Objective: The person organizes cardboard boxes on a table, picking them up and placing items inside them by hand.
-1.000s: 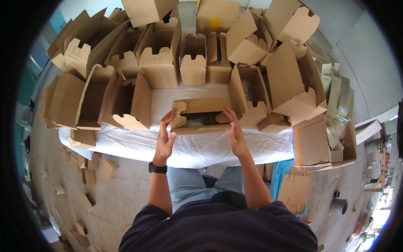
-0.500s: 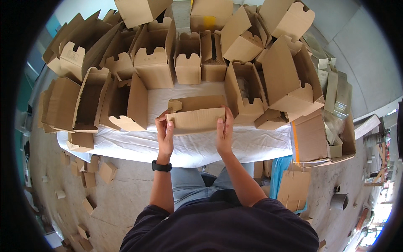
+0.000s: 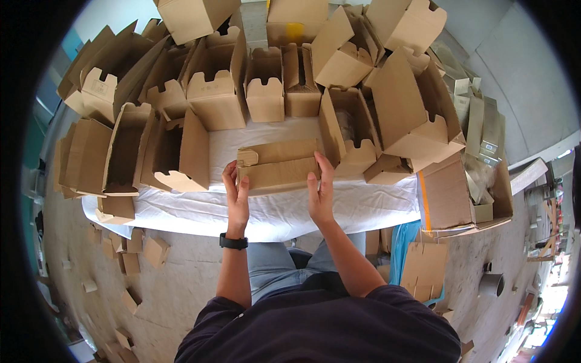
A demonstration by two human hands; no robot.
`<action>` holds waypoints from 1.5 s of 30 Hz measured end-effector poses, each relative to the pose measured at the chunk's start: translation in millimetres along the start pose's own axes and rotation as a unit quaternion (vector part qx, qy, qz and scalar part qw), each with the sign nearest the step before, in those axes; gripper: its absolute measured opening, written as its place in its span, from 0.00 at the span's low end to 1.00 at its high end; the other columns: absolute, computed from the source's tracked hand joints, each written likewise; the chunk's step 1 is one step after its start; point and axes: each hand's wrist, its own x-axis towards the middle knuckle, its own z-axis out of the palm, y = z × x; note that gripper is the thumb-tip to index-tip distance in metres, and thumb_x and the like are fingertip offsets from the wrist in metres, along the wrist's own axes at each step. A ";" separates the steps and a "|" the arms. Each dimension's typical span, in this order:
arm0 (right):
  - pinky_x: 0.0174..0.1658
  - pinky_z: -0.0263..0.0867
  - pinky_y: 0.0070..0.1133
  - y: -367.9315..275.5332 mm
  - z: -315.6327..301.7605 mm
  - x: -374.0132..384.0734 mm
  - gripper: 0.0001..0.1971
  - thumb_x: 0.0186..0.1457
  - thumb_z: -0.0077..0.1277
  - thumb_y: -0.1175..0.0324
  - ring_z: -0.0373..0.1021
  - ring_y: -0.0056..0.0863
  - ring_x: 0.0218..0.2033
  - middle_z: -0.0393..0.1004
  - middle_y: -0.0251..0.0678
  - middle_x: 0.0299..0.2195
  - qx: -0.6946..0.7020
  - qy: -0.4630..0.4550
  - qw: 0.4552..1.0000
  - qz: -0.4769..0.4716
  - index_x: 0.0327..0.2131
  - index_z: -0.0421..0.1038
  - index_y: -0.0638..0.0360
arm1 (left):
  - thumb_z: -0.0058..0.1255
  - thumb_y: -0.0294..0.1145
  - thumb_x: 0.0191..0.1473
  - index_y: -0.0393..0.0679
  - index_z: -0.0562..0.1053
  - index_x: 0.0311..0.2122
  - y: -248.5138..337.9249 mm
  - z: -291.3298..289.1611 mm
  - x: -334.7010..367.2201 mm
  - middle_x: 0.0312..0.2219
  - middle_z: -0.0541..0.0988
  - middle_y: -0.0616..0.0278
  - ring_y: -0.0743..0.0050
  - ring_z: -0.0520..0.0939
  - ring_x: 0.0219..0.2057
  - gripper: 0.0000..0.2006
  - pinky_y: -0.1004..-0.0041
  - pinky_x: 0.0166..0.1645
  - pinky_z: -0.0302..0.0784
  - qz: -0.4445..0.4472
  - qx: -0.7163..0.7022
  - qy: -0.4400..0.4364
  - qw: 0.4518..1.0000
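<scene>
A brown cardboard box [image 3: 278, 166], partly folded, lies on its side on the white-covered table [image 3: 272, 212] just in front of me. My left hand [image 3: 236, 193] grips its left end, where a rounded flap sticks up. My right hand [image 3: 321, 190] presses flat against its right end. A black watch sits on my left wrist.
Several assembled open cardboard boxes [image 3: 215, 91] crowd the table behind and to both sides. Flat cardboard sheets [image 3: 445, 193] lean at the right. Cardboard scraps [image 3: 130, 266] litter the concrete floor at left. A grey bucket [image 3: 491, 283] stands on the floor at right.
The box between my hands has been pressed narrower and flatter. Both hands have shifted slightly toward each other along its ends.
</scene>
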 end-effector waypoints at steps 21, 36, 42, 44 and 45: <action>0.64 0.50 0.38 -47.7 -34.3 81.4 0.53 0.31 0.68 0.69 0.48 0.48 0.66 0.51 0.51 0.64 -0.366 -0.364 0.846 -0.132 0.64 0.52 0.47 | 0.39 0.42 0.65 0.39 0.53 0.63 -11.0 -7.8 -6.7 0.58 0.61 0.55 0.65 0.60 0.60 0.27 0.66 0.65 0.50 0.006 -0.019 -0.031 0.999; 0.51 0.66 0.34 -46.6 -34.1 76.3 0.46 0.31 0.63 0.75 0.61 0.43 0.56 0.63 0.44 0.52 -0.331 -0.328 0.874 -0.139 0.61 0.59 0.51 | 0.38 0.42 0.66 0.38 0.54 0.62 -15.1 -5.7 -6.2 0.59 0.61 0.55 0.67 0.60 0.60 0.26 0.67 0.65 0.50 0.016 -0.029 -0.029 0.999; 0.46 0.69 0.31 -50.7 -34.4 73.5 0.41 0.31 0.60 0.78 0.63 0.41 0.52 0.65 0.42 0.47 -0.322 -0.296 0.882 -0.175 0.57 0.63 0.56 | 0.39 0.41 0.66 0.37 0.54 0.62 -12.5 -6.7 -6.8 0.58 0.62 0.54 0.66 0.60 0.60 0.26 0.68 0.65 0.50 0.020 -0.019 -0.030 0.999; 0.47 0.68 0.32 -49.0 -33.8 72.9 0.43 0.31 0.61 0.76 0.63 0.41 0.53 0.65 0.42 0.48 -0.327 -0.303 0.880 -0.164 0.58 0.62 0.54 | 0.39 0.42 0.66 0.37 0.55 0.62 -12.5 -7.8 -8.0 0.58 0.62 0.53 0.66 0.60 0.60 0.26 0.68 0.65 0.50 0.020 -0.014 -0.027 0.999; 0.49 0.68 0.32 -46.5 -33.5 72.5 0.45 0.30 0.63 0.75 0.62 0.41 0.54 0.64 0.41 0.50 -0.331 -0.307 0.879 -0.155 0.59 0.61 0.51 | 0.39 0.42 0.66 0.37 0.55 0.62 -12.8 -7.7 -8.3 0.58 0.62 0.53 0.65 0.60 0.60 0.26 0.68 0.65 0.50 0.018 -0.014 -0.026 0.999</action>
